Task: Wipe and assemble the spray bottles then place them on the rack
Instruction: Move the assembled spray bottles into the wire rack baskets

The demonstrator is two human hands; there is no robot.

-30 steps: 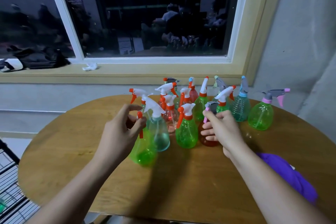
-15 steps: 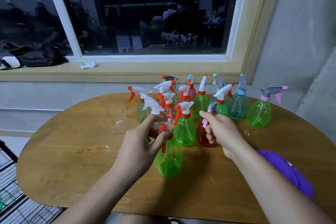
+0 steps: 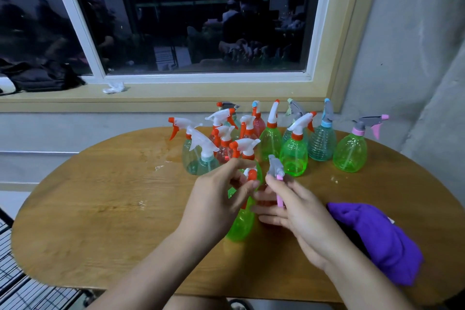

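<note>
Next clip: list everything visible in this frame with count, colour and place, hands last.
table: 1, brown wood, oval, foreground
standing spray bottles: about a dozen, overlap hides the exact count; green, teal, red, clear; clustered at the table's far edge
held green bottle: 1, green, orange-white head, table centre
grey-pink sprayer: 1, grey, pink trigger, centre; its bottle mostly hidden
cloth: 1, purple, on the table, right
wire rack: 1, dark, lower left
bag: 1, black, window sill, left
crumpled paper: 1, white, sill
window: 1, white frame, dark glass, behind the table
left hand: grips the held green bottle's head
right hand: holds the grey-pink sprayer
</note>
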